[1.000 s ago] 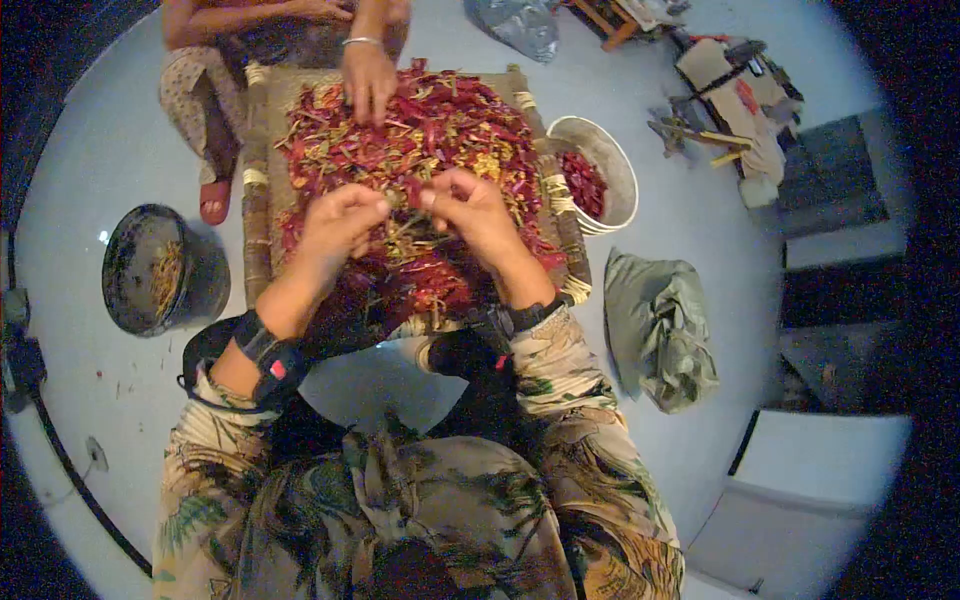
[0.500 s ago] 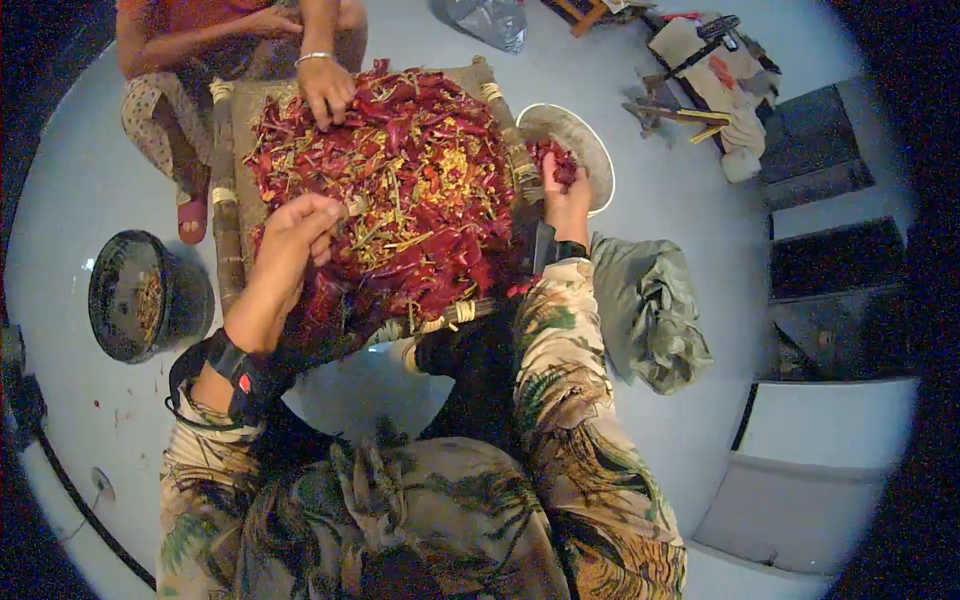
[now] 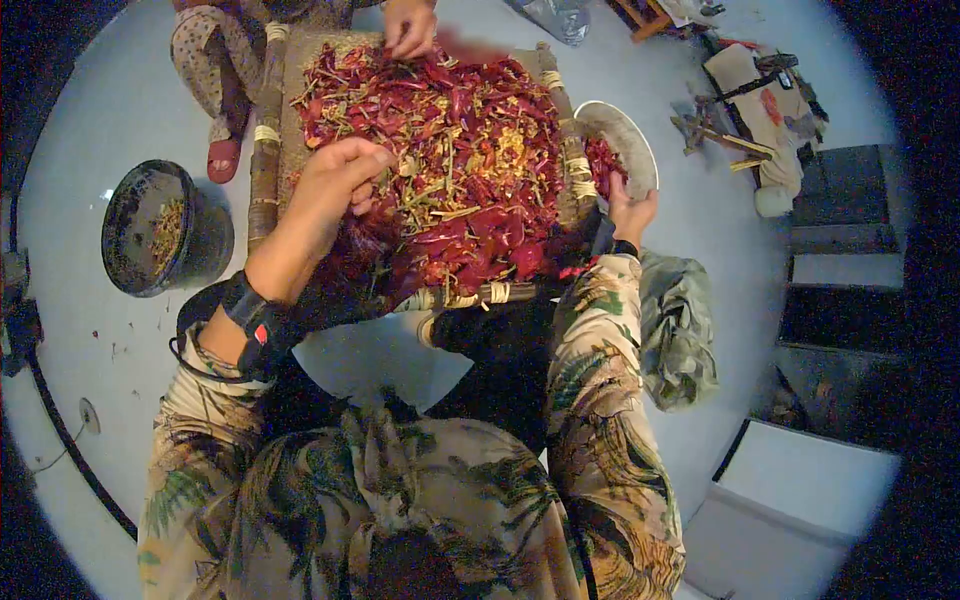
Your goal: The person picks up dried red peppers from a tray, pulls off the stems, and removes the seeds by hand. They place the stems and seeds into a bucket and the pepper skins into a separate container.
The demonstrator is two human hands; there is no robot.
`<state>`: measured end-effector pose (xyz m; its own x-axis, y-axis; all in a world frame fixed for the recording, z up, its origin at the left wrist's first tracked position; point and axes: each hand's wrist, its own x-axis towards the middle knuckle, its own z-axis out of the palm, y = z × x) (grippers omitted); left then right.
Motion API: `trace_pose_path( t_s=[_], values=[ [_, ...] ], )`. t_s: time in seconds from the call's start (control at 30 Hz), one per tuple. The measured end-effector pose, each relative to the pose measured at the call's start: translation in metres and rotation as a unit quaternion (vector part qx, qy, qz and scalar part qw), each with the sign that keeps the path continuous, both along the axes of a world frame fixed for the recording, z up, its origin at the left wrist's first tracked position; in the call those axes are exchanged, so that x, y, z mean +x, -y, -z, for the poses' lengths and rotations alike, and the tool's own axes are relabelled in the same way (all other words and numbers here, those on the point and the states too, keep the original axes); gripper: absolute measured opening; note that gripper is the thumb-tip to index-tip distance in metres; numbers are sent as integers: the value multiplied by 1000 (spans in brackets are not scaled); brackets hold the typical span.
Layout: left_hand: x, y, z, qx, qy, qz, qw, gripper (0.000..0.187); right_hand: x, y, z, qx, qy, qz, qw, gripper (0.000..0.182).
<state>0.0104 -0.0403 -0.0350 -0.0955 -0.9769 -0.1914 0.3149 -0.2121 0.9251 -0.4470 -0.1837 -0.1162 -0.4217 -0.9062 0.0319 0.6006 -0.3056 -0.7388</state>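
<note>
A low woven stand with a tied wooden frame holds a heap of dried red peppers, mixed with yellow seeds and stems. Over the heap's left part, my left hand is closed in a pinch, with a small pale bit at its fingertips that is too small to name. To the right of the stand, my right hand is at the near rim of a white bucket, thumb and fingers apart. Red pepper pieces lie inside the bucket, beside my right thumb.
Another person's hand touches the heap's far edge; their slippered foot is at the left. A black tub with seeds stands left. A green-grey sack lies right, and a cloth-covered seat with tools is at the far right.
The view has shifted, so the stand appears farther up and right. My right hand has let go of the red pieces it held. The other person's hand has moved toward the heap's far edge.
</note>
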Motion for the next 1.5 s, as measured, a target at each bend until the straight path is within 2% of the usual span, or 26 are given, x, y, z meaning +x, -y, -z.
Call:
trace_pose_path(
  t_s=[0.07,0.13,0.23,0.3,0.37,0.43,0.5,0.53,0.67,0.77,0.8,0.9,0.93,1.0,1.1,1.13,1.23,1.27,1.37,1.47,1.5],
  values=[
    [3,3,4,-14,3,13,1000,15,44,-17,-35,33,-193,17,980,45],
    [2,2,5,-16,-1,-1,1000,15,54,-2,-49,91,-21,-74,993,41],
    [0,1,1,-14,3,-21,1000,15,117,-14,-76,100,-269,-216,933,40],
    [2,3,1,-14,17,-21,1000,15,163,-27,-85,84,-498,-277,817,39],
    [4,4,4,-18,40,-10,999,15,220,-66,-105,-41,-630,-328,703,38],
    [5,4,8,-11,40,9,999,12,245,-78,-87,-223,-769,-243,548,39],
    [6,4,12,-10,48,27,998,10,264,-98,-90,-95,-824,-318,459,34],
    [6,5,14,-13,57,35,998,9,263,-94,-69,-139,-827,-299,455,24],
    [4,3,12,-75,125,21,989,8,264,-91,-75,-124,-685,-386,605,20],
    [0,2,22,-138,173,89,971,9,261,-90,-89,-94,-645,-400,644,22],
    [-2,-2,14,-126,198,106,966,11,262,-87,-89,-101,-656,-373,649,25],
    [-9,-3,16,-199,274,86,937,13,257,-86,-94,-104,-629,-374,674,23],
    [-9,-1,14,-197,275,99,936,15,256,-87,-95,-86,-601,-391,692,21],
    [-12,1,16,-187,195,72,960,15,257,-89,-97,-49,-543,-424,724,19],
    [-10,7,17,-160,112,19,981,14,269,-94,-100,-82,-425,-324,841,30],
    [-9,9,16,-150,91,0,985,14,269,-96,-106,-44,-383,-372,844,46],
    [-1,4,-2,-48,37,-24,998,15,274,-102,-102,-101,-487,-337,800,48],
    [-2,3,-7,-37,4,-31,999,17,277,-104,-102,-129,-569,-296,757,51],
    [0,3,-4,-43,-59,-18,997,19,292,-121,-111,-96,-643,-254,716,52],
    [-1,-2,-11,-41,-57,-34,997,16,296,-124,-102,-116,-652,-207,721,39],
    [-2,-2,-10,-67,-25,-47,996,15,297,-123,-101,-128,-655,-192,719,35]
  ],
)
